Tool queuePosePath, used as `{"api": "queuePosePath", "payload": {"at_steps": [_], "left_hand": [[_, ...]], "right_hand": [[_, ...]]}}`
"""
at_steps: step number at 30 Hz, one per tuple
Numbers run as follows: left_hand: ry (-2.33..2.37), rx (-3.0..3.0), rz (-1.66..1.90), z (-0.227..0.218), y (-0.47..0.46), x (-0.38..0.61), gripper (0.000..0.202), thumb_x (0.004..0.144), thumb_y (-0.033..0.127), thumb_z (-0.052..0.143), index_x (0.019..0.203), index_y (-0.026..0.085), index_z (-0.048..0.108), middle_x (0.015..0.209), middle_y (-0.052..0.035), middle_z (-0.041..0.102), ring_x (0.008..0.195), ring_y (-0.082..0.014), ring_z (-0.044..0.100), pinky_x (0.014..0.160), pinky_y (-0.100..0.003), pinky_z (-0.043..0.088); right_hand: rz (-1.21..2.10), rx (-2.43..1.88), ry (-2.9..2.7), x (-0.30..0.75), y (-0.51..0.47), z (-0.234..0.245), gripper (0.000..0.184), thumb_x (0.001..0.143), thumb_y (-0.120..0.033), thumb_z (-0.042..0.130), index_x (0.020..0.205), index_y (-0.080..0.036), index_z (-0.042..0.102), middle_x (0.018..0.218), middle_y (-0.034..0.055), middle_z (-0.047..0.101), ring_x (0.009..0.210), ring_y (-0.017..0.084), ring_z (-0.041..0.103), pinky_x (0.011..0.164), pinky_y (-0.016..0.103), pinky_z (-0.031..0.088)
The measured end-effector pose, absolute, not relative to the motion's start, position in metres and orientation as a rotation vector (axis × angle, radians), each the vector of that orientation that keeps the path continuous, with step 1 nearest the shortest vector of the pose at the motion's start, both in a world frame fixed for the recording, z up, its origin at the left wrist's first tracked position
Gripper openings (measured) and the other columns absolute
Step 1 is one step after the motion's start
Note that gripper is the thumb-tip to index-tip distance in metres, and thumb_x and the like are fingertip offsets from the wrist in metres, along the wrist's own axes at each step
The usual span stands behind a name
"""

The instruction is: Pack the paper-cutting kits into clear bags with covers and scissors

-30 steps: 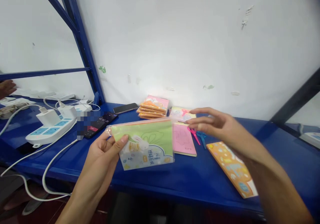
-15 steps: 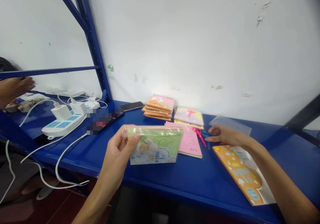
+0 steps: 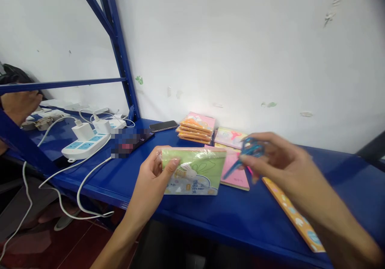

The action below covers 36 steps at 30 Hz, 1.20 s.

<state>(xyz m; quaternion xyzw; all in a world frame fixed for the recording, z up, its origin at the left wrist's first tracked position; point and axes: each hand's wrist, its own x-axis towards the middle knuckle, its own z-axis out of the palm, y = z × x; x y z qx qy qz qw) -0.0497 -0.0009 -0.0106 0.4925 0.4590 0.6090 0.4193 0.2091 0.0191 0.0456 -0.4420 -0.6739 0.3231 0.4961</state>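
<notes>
My left hand grips the left end of a green booklet in a clear plastic sleeve, with a rabbit printed on its cover. Blue scissors are pinched in my right hand, their blades pointing down and left toward the booklet without touching it. Behind them, a pink booklet lies flat on the blue table. Pink-red scissors on it are mostly hidden by my right hand. An orange booklet lies partly under my right forearm.
A stack of wrapped booklets and a smaller pile stand near the wall. To the left are a black phone, a phone with a lit screen, a power strip and loose white cables. Another person's hand shows far left.
My right hand has lifted the blue scissors off the table and brought them left toward the green booklet. The view has shifted slightly. My left hand still holds the booklet.
</notes>
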Motion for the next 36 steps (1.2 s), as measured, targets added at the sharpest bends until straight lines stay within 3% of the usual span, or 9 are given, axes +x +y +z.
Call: {"api": "queuePosePath", "payload": {"at_steps": [4,13,16,18,21,25,31,33,36], "left_hand": [[1.143,1.247,1.508,-0.01,-0.001,-0.049,0.031,0.09,0.043,0.071,0.109,0.022,0.06,0.096,-0.0007,0.073,0.093,-0.021,0.069,0.079,-0.028,0.053],[1.056,1.232,1.519,-0.007,-0.001,-0.043,0.03,0.09,0.043,0.07,0.107,0.02,0.06,0.112,-0.0069,0.076,0.105,-0.0252,0.071,0.091,-0.034,0.055],[1.038,1.222,1.532,-0.007,-0.001,-0.041,0.03,0.089,0.044,0.071,0.103,0.02,0.061,0.112,-0.0076,0.076,0.108,-0.0274,0.07,0.09,-0.035,0.055],[1.031,1.208,1.54,-0.007,-0.001,-0.041,0.03,0.088,0.045,0.071,0.101,0.019,0.061,0.111,-0.0076,0.076,0.107,-0.0278,0.07,0.089,-0.035,0.055],[1.028,1.205,1.552,-0.007,-0.002,-0.041,0.031,0.088,0.044,0.071,0.102,0.019,0.062,0.11,-0.0075,0.076,0.105,-0.027,0.071,0.087,-0.034,0.055],[1.001,1.22,1.545,-0.006,-0.003,-0.041,0.028,0.09,0.041,0.07,0.104,0.019,0.061,0.109,-0.0071,0.076,0.105,-0.0262,0.071,0.084,-0.031,0.055],[0.948,1.199,1.517,-0.007,-0.003,-0.044,0.034,0.086,0.034,0.076,0.113,0.02,0.061,0.117,-0.0084,0.075,0.11,-0.0274,0.069,0.093,-0.033,0.054],[0.952,1.191,1.469,-0.01,-0.002,-0.046,0.038,0.085,0.032,0.076,0.117,0.021,0.059,0.112,-0.0076,0.076,0.103,-0.0271,0.072,0.087,-0.033,0.056],[0.963,1.193,1.433,-0.012,-0.002,-0.048,0.035,0.085,0.033,0.076,0.113,0.022,0.057,0.102,-0.006,0.077,0.087,-0.025,0.075,0.077,-0.032,0.058]], "right_hand": [[0.696,-1.027,-1.701,0.17,0.011,0.038,0.022,0.085,-0.04,0.075,0.101,-0.025,0.074,0.093,0.0041,0.077,0.072,0.02,0.072,0.061,0.032,0.062],[0.537,-0.941,-1.624,0.158,0.032,0.048,0.019,0.086,-0.037,0.075,0.101,-0.026,0.073,0.094,0.0029,0.075,0.079,0.021,0.071,0.056,0.03,0.057],[0.561,-1.025,-1.754,0.155,0.028,0.047,0.027,0.086,-0.039,0.074,0.11,-0.027,0.073,0.081,0.0011,0.072,0.063,0.018,0.064,0.049,0.029,0.05],[0.619,-1.055,-1.81,0.152,0.025,0.047,0.03,0.088,-0.04,0.072,0.117,-0.029,0.07,0.066,-0.0032,0.063,0.046,0.013,0.053,0.041,0.026,0.041],[0.699,-1.047,-1.857,0.149,0.021,0.047,0.026,0.093,-0.043,0.065,0.116,-0.031,0.067,0.058,-0.0057,0.055,0.041,0.012,0.047,0.036,0.025,0.034],[0.624,-1.039,-2.005,0.145,0.018,0.044,0.022,0.097,-0.045,0.059,0.11,-0.03,0.071,0.067,-0.0026,0.066,0.047,0.013,0.052,0.042,0.027,0.04],[0.157,-1.009,-1.995,0.151,0.014,0.039,0.019,0.099,-0.037,0.057,0.103,-0.029,0.074,0.092,0.0027,0.074,0.056,0.015,0.056,0.052,0.031,0.046],[0.004,-1.062,-1.899,0.159,0.017,0.036,0.019,0.095,-0.038,0.061,0.107,-0.029,0.073,0.102,0.0057,0.072,0.06,0.016,0.058,0.056,0.033,0.049],[0.003,-1.139,-1.855,0.171,0.027,0.031,0.041,0.089,-0.045,0.068,0.127,-0.031,0.065,0.121,0.0087,0.067,0.086,0.024,0.066,0.071,0.037,0.055]]}}
